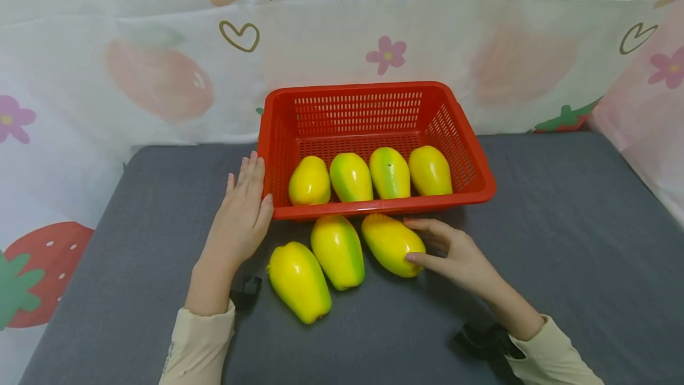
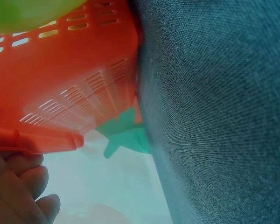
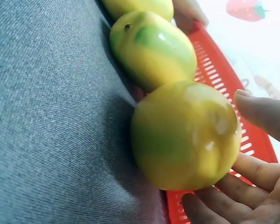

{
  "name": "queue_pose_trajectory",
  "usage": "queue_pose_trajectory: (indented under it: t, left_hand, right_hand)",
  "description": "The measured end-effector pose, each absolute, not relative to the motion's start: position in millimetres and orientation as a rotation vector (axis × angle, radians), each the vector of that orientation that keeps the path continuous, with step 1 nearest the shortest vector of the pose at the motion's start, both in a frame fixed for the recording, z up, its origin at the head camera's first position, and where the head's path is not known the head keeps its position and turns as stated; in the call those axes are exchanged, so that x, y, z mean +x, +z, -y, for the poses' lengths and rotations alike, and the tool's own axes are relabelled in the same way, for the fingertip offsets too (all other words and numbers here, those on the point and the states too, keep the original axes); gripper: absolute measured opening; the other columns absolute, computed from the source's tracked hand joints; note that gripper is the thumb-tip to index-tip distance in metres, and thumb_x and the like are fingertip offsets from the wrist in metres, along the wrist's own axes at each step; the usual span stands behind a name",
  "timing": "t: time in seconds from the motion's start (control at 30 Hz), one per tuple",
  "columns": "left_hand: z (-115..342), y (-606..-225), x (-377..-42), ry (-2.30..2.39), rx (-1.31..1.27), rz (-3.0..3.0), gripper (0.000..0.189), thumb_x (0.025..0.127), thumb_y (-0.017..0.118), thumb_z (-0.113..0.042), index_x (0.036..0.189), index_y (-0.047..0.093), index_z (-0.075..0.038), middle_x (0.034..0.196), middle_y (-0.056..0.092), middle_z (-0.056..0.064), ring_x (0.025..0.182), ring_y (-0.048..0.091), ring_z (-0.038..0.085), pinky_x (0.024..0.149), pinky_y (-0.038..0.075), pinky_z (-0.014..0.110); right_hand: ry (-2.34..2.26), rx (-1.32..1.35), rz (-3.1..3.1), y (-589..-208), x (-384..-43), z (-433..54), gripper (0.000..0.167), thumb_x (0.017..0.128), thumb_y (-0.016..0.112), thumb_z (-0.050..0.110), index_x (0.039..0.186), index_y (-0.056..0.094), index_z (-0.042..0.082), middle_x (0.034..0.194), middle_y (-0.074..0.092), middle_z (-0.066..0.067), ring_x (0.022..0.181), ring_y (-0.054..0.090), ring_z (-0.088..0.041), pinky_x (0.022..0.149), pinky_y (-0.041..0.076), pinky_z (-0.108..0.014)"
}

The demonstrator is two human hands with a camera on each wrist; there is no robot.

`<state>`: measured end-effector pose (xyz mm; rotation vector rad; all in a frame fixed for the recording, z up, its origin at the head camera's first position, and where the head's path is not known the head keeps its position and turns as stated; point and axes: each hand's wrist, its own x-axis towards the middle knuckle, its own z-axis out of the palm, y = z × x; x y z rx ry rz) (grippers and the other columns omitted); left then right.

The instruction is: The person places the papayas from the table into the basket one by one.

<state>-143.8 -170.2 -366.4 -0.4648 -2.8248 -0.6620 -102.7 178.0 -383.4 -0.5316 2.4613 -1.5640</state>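
A red plastic basket [image 1: 374, 210] holds a row of several yellow-green papayas [image 1: 350, 177] along its near side. My left hand [image 1: 240, 218] lies with straight fingers against the basket's left wall; the left wrist view shows its fingertips at the rim. Three more papayas lie on the cloth before the basket: one at the left [image 1: 299, 283], a middle one [image 1: 338, 252] and one at the right [image 1: 390, 242]. Around the right papaya's outer end my right hand [image 1: 454, 252] spreads thumb and fingers loosely. From the right wrist view, the fingers reach behind that papaya, the thumb beside it.
A dark grey cloth [image 1: 561, 242] covers the table. Behind the basket hangs a pale sheet [image 1: 331, 28] printed with fruit, flowers and hearts. A black strap piece [image 1: 483, 340] sits at the right wrist, another [image 1: 247, 293] at the left wrist.
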Motion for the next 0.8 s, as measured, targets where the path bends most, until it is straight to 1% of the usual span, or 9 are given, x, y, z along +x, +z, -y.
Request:
queue_pose_trajectory:
  t: [0.23, 0.6, 0.8]
  left_hand:
    - [169.7, -365.7, -143.3, -0.661, -0.460, 2.831, 0.060, 0.098, 0.035, -0.021, 0.149, 0.014, 0.004, 0.156, 0.010, 0.017, 0.144, 0.007, 0.029, 0.114, 0.003, 0.048]
    - [169.7, -366.3, -143.4, -0.648, -0.462, 2.825, 0.060, 0.098, 0.035, -0.021, 0.148, 0.015, 0.004, 0.156, 0.011, 0.017, 0.143, 0.007, 0.030, 0.114, 0.004, 0.049]
    - [169.6, -366.6, -143.9, -0.645, -0.459, 2.826, 0.060, 0.098, 0.036, -0.021, 0.149, 0.015, 0.004, 0.156, 0.011, 0.017, 0.143, 0.008, 0.030, 0.114, 0.006, 0.050]
  right_hand:
    - [-1.519, -0.511, -2.486, -386.5, -104.8, -178.8, 0.056, 0.084, 0.072, 0.015, 0.134, 0.050, 0.002, 0.134, 0.051, -0.013, 0.122, 0.050, -0.031, 0.097, 0.043, -0.046]
    - [-1.410, -0.531, -2.508, -386.3, -104.9, -180.6, 0.063, 0.084, 0.072, 0.020, 0.137, 0.045, 0.002, 0.137, 0.047, -0.016, 0.123, 0.047, -0.033, 0.098, 0.041, -0.051]
    - [-1.377, -0.520, -2.518, -385.5, -104.1, -180.4, 0.069, 0.083, 0.073, 0.021, 0.140, 0.041, 0.003, 0.138, 0.045, -0.018, 0.120, 0.049, -0.033, 0.095, 0.044, -0.050]
